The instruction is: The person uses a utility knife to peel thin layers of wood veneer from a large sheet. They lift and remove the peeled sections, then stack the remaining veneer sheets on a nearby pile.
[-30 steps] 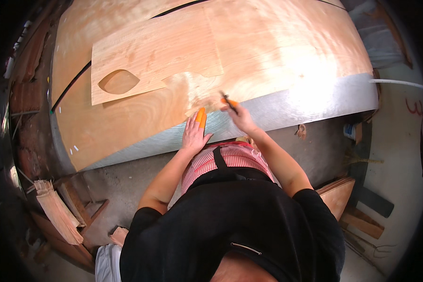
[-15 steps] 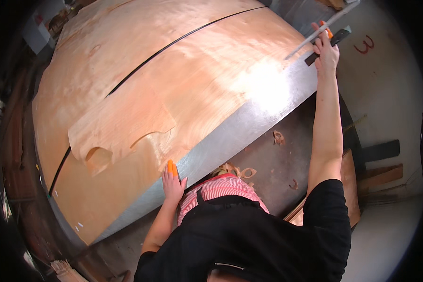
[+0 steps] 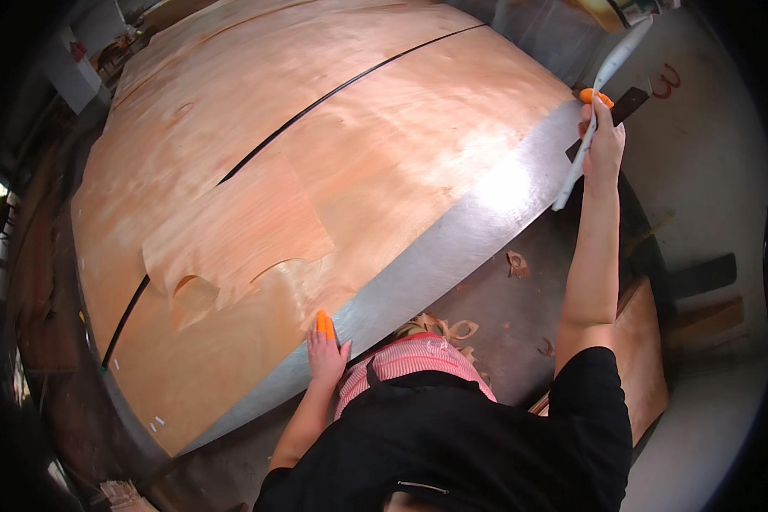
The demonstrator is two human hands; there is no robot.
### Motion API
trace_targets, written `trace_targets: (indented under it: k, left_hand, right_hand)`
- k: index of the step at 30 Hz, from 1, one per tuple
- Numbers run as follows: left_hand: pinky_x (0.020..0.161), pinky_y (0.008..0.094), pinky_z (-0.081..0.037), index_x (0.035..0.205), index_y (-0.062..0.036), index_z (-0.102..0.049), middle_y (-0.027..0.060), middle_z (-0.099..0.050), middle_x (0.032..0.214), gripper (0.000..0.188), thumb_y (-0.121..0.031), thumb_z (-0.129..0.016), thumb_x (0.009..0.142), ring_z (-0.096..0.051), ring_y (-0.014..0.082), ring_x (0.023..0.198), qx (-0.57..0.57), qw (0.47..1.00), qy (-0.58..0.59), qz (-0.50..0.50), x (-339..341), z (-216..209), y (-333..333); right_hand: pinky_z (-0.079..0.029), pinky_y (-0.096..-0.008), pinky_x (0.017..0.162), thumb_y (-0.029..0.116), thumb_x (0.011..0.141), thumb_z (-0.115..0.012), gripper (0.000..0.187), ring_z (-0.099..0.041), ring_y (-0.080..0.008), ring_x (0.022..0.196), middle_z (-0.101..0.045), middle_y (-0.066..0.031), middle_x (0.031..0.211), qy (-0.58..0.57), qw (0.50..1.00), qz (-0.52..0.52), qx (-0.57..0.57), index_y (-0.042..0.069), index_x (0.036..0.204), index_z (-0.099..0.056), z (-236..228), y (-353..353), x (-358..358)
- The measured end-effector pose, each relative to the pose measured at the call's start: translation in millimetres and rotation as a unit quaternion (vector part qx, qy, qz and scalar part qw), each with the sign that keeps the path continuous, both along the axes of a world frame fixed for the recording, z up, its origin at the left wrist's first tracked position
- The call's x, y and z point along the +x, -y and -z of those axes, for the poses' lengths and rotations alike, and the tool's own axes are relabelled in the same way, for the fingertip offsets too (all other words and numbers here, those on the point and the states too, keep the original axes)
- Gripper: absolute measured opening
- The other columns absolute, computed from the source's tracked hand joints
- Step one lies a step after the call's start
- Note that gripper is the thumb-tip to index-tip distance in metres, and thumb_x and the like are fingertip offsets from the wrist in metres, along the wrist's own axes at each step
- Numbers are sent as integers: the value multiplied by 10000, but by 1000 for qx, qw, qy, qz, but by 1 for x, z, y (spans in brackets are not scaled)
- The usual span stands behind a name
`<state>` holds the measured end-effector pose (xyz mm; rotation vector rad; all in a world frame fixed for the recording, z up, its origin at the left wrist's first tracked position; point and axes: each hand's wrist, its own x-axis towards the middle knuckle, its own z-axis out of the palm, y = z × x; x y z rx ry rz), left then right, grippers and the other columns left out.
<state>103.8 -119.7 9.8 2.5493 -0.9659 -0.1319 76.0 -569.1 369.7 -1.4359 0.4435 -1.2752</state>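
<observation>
Gripping a dark bar (image 3: 630, 106) just off the right end of the table: right hand (image 3: 604, 147), fingers curled round it, so the bar juts out on both sides of the fist, slanting up to the right. White strip (image 3: 618, 59), long and thin, crosses the same hand at the fingers. Strip tilted, upper end leaning off to the right, lower end just beyond the metal border (image 3: 418, 282). How firmly the fingers pinch it, cannot tell. Orange cover on one finger here.

Left hand (image 3: 326, 358) well apart from the right: palm down, unclenched, fingers straight and side by side, orange covers showing. Lies at the line where wood sheet (image 3: 410, 179) meets metal border.

Wood sheet broad, pale, wavy-grained, spread over most of the table. Cut piece (image 3: 243, 226) on it, up and left of the left hand; hole toward one end, scalloped near edge. Black line (image 3: 341, 87) runs diagonally across the sheet, interrupted by the cut piece. Bright glare on the metal border, between the hands.

Farther out: shavings (image 3: 442, 326) on the floor beside the striped apron (image 3: 422, 363); panels (image 3: 644, 363) near the right elbow; frayed wood (image 3: 124, 495) at lower left.
</observation>
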Motion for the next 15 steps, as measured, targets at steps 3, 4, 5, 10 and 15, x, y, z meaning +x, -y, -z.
trace_targets:
  k: [3,4,5,10,15]
  left_hand:
    - [1015,409,-174,1243,46,-292,165,-229,1336,681,-306,-575,733,-219,314,1227,12,1000,-7,13,-1,-2,4]
    - [1016,408,-173,1246,45,-290,165,-228,1337,684,-307,-575,734,-216,314,1228,14,1000,-8,15,0,-3,6]
    - [1017,407,-172,1248,45,-288,165,-226,1337,686,-309,-575,735,-213,314,1229,17,1000,-9,14,2,-3,7]
    - [1011,415,-184,1251,28,-298,162,-226,1337,701,-307,-602,715,-221,320,1224,6,1000,-24,-7,3,-2,3]
    - [1003,428,-199,1230,20,-335,161,-250,1324,686,-304,-616,694,-242,323,1213,-5,999,-25,-22,6,-4,2]
  right_hand:
    - [-271,-197,391,133,803,-463,130,-319,-60,409,-378,22,523,140,953,-174,204,19,760,-508,51,105,-14]
    - [-249,-192,362,102,772,-463,87,-286,-64,383,-327,33,495,148,944,-112,274,32,753,-509,79,123,-14]
    - [-227,-188,334,71,742,-463,55,-252,-68,357,-276,44,466,153,925,-53,344,44,745,-510,106,134,-5]
    - [-203,-183,309,102,775,-470,125,-246,-56,358,-327,40,505,86,881,-214,412,48,886,-489,201,66,16]
    - [-206,-172,327,138,832,-458,162,-282,-33,395,-372,31,563,-201,849,-302,384,31,951,-483,239,-58,23]
